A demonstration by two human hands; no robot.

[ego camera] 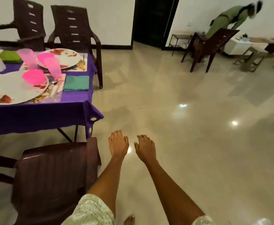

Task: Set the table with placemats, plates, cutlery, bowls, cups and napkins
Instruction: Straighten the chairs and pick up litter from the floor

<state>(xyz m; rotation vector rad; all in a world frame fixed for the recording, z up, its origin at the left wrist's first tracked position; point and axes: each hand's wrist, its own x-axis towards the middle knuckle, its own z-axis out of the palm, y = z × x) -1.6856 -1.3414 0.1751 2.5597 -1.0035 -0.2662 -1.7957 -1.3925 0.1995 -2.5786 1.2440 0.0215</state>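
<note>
Both hands out front over bare floor, palms down, fingers loosely spread, holding nothing: left hand (118,144) at about 6 o'clock of the view, right hand (145,148) just beside it, the two apart.

Table (40,111) under a purple cloth up at 10 o'clock, well apart from the hands. Near setting: floral plate (11,90) on a placemat (58,95), pink bowl (34,77) resting on the plate, pink cup (53,67) upside down just past the bowl, cutlery (54,87) beside the plate on the mat, teal napkin (76,83) flat on the cloth toward the table's edge. Far setting at 11 o'clock: second plate (66,58), second bowl (44,56), second cup (27,58), green napkin (10,56). Something white at the far left edge, possibly a stack of cups, too blurred to tell.

Judging by looks: plates likely ceramic or melamine, stiff, glossy, breakable if dropped; best taken at opposite rims with both hands. Cups and bowls seemingly thin plastic, light, easily tipped; best gripped round the wall, not the lip. Napkins soft and limp; pinch at a folded edge. Cutlery thin and slippery; pinch at the handles. Placemats glossy and flexible, apt to slide on the cloth; lift by a corner.

Brown chair (51,176) at 8 o'clock. Another person (227,18) bent over at 1 o'clock.
</note>
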